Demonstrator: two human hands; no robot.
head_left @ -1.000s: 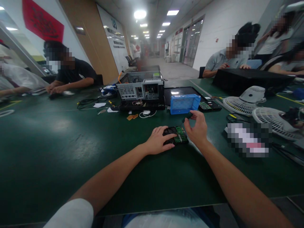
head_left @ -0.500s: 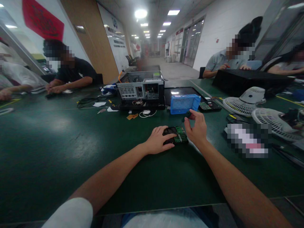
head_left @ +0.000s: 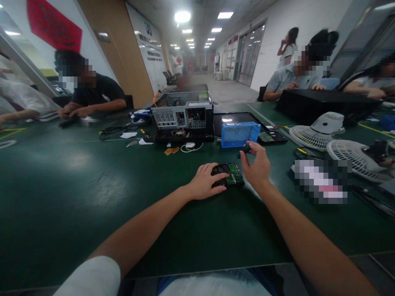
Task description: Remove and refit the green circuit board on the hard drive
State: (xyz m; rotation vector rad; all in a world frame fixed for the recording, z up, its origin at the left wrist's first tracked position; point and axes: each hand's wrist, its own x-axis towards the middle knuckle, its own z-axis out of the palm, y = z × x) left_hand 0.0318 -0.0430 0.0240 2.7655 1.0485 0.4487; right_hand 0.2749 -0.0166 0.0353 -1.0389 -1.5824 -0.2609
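Observation:
A hard drive [head_left: 236, 174] with a green circuit board lies on the table in front of me. My left hand [head_left: 205, 181] covers its left part, thumb along the near side and fingers across the top, gripping it against the table. Between the thumb and fingers of my right hand [head_left: 257, 162] is the dark handle of a screwdriver [head_left: 243, 151]. It is held above the drive's far right corner; its thin shaft is hard to make out now. Part of the drive's left side is hidden under my left hand.
Beyond the drive stand a blue plastic box [head_left: 240, 135] and an opened computer case [head_left: 182, 117]. Another circuit-board device [head_left: 272, 137] lies right of the box. White fan parts [head_left: 311, 135] and a blurred-out item [head_left: 321, 181] are at right. Several people sit around the table [head_left: 92, 176].
The screwdriver has tilted slightly, and its shaft, seen earlier reaching toward the drive, no longer shows clearly. My left hand stays in place. A standing person has appeared at the back right.

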